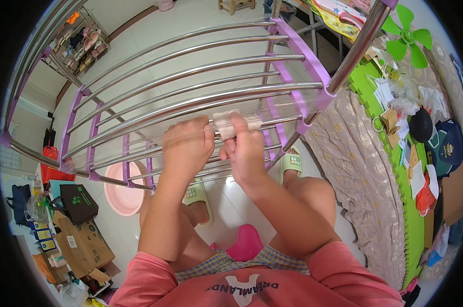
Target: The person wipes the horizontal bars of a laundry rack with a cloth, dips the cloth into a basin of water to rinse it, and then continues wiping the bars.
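Observation:
Before me stands a rack of shiny metal tubes (pixel 200 60) joined by purple plastic brackets (pixel 301 61). My left hand (pixel 187 144) is curled over tubes near the middle of the rack's near side. Just to its right, my right hand (pixel 247 153) holds a folded pale cloth or paper wipe (pixel 225 124) against a tube, with its index finger lying on top. Clear plastic film (pixel 112 144) runs along the near tubes and passes around both hands. My fingertips under the tubes are partly hidden.
A pink basin (pixel 118 207) sits on the floor under the rack's left end. Cardboard boxes (pixel 87 245) and a black bag (pixel 76 203) stand left. At right are a patterned fabric cover (pixel 354 169) and a cluttered green foam mat (pixel 412 238). A green fan (pixel 407 36) stands beyond.

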Motion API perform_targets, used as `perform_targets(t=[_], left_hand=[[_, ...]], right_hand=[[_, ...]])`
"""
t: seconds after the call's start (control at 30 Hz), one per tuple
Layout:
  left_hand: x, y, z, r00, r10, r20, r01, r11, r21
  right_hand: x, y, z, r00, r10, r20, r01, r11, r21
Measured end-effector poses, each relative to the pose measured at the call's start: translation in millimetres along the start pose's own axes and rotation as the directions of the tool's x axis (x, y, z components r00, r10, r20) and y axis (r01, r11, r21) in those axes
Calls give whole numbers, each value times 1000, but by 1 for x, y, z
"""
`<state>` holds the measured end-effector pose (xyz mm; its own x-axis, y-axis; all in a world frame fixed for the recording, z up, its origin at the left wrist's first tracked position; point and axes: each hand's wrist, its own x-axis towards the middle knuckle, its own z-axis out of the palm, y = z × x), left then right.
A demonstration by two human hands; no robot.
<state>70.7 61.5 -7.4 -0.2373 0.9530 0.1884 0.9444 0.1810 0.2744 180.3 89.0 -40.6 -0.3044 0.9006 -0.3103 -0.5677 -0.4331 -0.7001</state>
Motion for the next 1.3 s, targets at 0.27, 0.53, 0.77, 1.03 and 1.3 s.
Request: perform_targets(t=[0.27,0.53,0.77,1.03,1.3], left_hand=[[-1,-4,2,999,27,-41,-27,1000,-9],[-2,2,-1,999,25,-35,-25,1000,-4],[-2,2,1,1000,0,-11,0,1000,31],[-1,-2,0,1000,1,-9,-1,1000,8],[-2,-4,4,997,46,-65,-46,999,10]], right_hand=[[15,-35,-39,974,-108,-201,102,994,-41],[20,-29,-44,971,-125,-202,138,989,50],[4,8,-6,997,-69,-21,70,997,38],[3,12,-1,996,-13,89,12,1000,16],[5,-12,-8,989,-42,-141,37,999,-35]])
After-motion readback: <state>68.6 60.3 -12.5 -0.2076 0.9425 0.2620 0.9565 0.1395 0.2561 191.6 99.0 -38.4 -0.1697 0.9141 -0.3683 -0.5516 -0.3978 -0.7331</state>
